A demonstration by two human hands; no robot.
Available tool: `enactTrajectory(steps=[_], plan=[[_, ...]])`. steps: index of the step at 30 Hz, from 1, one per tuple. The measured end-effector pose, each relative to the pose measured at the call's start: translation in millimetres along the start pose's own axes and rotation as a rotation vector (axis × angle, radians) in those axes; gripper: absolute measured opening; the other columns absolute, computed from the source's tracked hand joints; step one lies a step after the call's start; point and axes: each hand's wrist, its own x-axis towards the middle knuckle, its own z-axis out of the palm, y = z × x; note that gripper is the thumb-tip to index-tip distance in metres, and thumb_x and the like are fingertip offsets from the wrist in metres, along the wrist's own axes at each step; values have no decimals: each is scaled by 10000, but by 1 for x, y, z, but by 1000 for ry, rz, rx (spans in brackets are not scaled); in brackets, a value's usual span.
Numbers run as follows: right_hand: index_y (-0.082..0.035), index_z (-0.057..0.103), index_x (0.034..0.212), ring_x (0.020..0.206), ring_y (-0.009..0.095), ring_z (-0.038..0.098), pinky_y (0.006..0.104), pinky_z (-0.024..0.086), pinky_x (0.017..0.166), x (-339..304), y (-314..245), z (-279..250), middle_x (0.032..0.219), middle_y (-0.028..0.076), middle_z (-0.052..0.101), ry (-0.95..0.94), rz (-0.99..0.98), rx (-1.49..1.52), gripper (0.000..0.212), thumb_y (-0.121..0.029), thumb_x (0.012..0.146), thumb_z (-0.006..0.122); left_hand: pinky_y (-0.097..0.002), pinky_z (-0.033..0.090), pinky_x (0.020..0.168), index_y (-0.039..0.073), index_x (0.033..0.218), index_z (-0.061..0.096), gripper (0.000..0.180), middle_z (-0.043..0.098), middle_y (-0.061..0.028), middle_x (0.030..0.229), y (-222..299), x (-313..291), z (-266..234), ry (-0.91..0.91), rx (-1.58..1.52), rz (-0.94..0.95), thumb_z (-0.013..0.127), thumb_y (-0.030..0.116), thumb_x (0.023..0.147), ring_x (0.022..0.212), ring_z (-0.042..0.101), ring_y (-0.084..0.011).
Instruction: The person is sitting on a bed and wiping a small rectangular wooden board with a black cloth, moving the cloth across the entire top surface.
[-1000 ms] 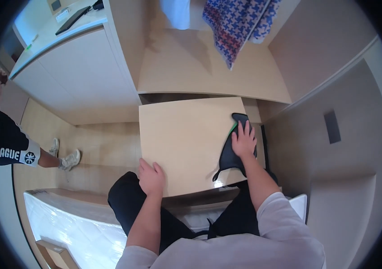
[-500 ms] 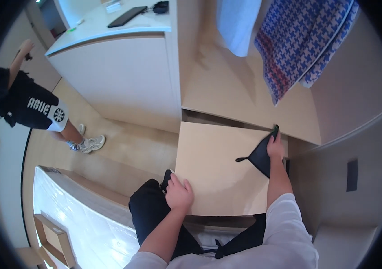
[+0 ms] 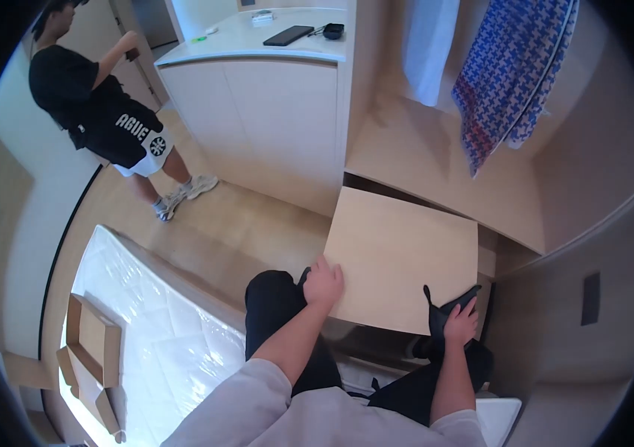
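Note:
A light wooden box-like piece with a flat top (image 3: 406, 257) stands between my knees. My left hand (image 3: 324, 284) lies on its left edge, fingers stretched out and holding nothing. My right hand (image 3: 461, 325) presses a dark cloth (image 3: 437, 319) with a hanging loop against the near right corner of the top. The cloth is bunched under the fingers, and part of it hangs over the edge. The lower sides of the wooden piece are mostly hidden.
An open wardrobe base (image 3: 436, 160) lies beyond, under a hanging blue-and-white patterned towel (image 3: 511, 74). A plastic-wrapped mattress (image 3: 172, 350) with an open cardboard box (image 3: 93, 335) is at left. Another person (image 3: 101, 104) stands beside a white-topped cabinet (image 3: 280, 119).
My right hand has drawn the cloth from the far right corner back to the near right corner. My left hand stays at the left edge. The view has shifted, showing more of the other person.

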Motion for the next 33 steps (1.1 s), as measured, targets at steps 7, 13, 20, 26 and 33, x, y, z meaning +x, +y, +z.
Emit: enactTrajectory(steps=[7,13,20,26,33], plan=[[-175,166,1775,1655,555,2,710,57,1301,-69,-51,-23,1808,308,30,-151,-101,-117,781,-483,1123,464,-593,597,891,35,1523,415,616,655,-277,1268,2,-4,0,-23,-43,30,551,433,1072,1085,715,-476],[-177,189,1771,1667,523,12,699,50,1308,-47,-103,-35,1820,280,40,-215,-360,-108,823,-455,1079,537,-568,629,808,8,1503,417,629,664,-260,1226,4,-7,-3,-15,4,15,578,417,1054,1017,732,-445],[-222,283,1751,1683,447,85,661,99,1324,62,-172,-20,1830,204,130,-115,-445,-102,794,-462,1053,578,-565,634,781,-7,1496,441,667,664,-242,1207,16,-3,-4,-3,43,11,601,450,1036,1026,725,-428],[-205,420,1682,1650,427,209,654,128,1327,154,-245,-5,1758,200,313,-43,-518,-47,720,-482,1040,592,-558,624,812,-19,1473,466,688,666,-234,1215,22,-2,-21,-99,3,-34,607,487,1029,1049,720,-429],[-171,526,1607,1618,408,301,701,146,1305,159,-281,-7,1681,184,460,-116,-438,-89,633,-509,1072,525,-560,626,798,-5,1406,495,626,669,-233,1203,17,-4,-20,-64,-11,-19,605,484,1031,1032,724,-424]])
